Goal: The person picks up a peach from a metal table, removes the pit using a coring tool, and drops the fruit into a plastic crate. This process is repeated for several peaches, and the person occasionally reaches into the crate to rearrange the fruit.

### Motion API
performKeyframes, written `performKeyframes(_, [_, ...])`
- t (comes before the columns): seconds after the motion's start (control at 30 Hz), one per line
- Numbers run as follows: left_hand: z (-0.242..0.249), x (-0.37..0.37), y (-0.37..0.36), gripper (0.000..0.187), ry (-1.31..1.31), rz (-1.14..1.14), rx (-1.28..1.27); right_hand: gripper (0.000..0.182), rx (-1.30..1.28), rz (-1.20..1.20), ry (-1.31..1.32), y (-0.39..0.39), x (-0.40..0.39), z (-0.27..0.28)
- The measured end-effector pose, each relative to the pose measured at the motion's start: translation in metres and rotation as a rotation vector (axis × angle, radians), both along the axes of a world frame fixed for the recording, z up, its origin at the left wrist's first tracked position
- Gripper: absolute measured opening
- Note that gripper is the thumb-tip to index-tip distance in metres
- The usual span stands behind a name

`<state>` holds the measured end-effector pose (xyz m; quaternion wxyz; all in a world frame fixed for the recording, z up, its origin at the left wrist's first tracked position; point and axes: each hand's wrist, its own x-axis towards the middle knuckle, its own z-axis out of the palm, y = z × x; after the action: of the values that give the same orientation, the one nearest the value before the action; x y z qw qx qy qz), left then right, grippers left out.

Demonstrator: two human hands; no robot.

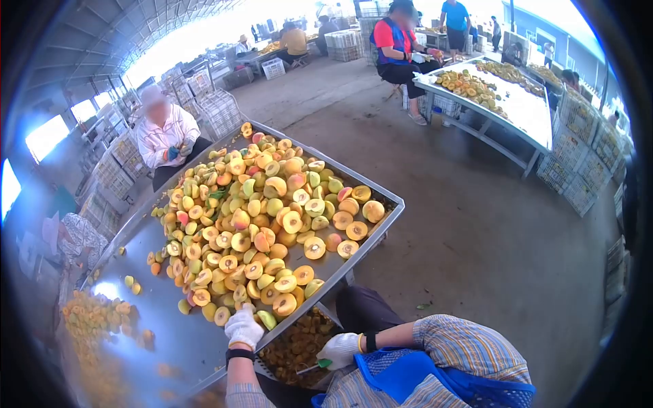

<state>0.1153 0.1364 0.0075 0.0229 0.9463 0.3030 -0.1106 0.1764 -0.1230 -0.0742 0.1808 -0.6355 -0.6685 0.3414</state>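
My left hand (243, 329), in a white glove, is at the near edge of a heap of halved yellow peaches (258, 211). Its fingers are closed around a peach half (240, 294) at the heap's lower end. The peaches lie on a metal table (340, 280) with a raised rim. Below that rim, close to my lap, my right hand (338, 351) wears a white glove too. It is closed on a small tool with a green handle (324, 363) and a thin metal shaft. Beneath the hands a container holds brownish peach scraps (296, 343).
Across the table sits a gloved person (165, 132); another person (71, 241) is at the left. More peach pieces (95, 319) lie on the table's left part. A second table (537, 122) with fruit stands at the right rear, beside stacked crates (578, 149).
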Motion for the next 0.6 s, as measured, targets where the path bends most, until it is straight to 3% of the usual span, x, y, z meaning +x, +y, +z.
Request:
performKeyframes(0.03, [0.003, -0.01, -0.001, 0.041, -0.097, 0.053, -0.115, 0.028, 0.048, -0.046, 0.049, -0.002, 0.0, 0.002])
performKeyframes(0.13, [-0.016, -0.034, 0.011, 0.037, -0.132, 0.158, -0.13, 0.027, 0.001, -0.161, 0.08, -0.008, 0.0, 0.025])
performKeyframes(0.2, [0.002, -0.047, 0.001, 0.041, -0.316, 0.224, -0.218, 0.027, -0.017, -0.194, 0.101, -0.008, -0.001, 0.025])
performKeyframes(0.27, [-0.016, -0.066, 0.004, 0.035, -0.824, 0.361, -0.436, 0.028, -0.034, -0.221, 0.116, -0.008, -0.003, 0.033])
performKeyframes(0.33, [-0.008, -0.076, -0.009, 0.034, -1.273, 0.572, -1.017, 0.033, -0.05, -0.23, 0.137, -0.01, -0.004, 0.048])
performKeyframes(0.37, [-0.005, -0.081, -0.015, 0.034, -1.272, 0.568, -1.023, 0.036, -0.013, -0.251, 0.168, -0.011, -0.005, 0.055])
performKeyframes(0.43, [-0.004, -0.098, -0.027, 0.031, -1.524, 0.56, -1.3, 0.044, 0.081, -0.258, 0.167, -0.01, -0.008, 0.053])
performKeyframes(0.5, [0.003, -0.107, -0.044, 0.035, -1.567, 0.513, -1.572, 0.045, 0.138, -0.258, 0.086, -0.011, -0.008, 0.073])
performKeyframes(0.53, [0.001, -0.108, -0.052, 0.04, -1.603, 0.566, -1.583, 0.046, 0.13, -0.306, 0.071, -0.01, -0.011, 0.08])
performKeyframes(0.6, [-0.004, -0.117, -0.073, 0.039, -1.658, 0.432, -1.707, 0.047, 0.149, -0.311, 0.089, -0.006, -0.013, 0.106])
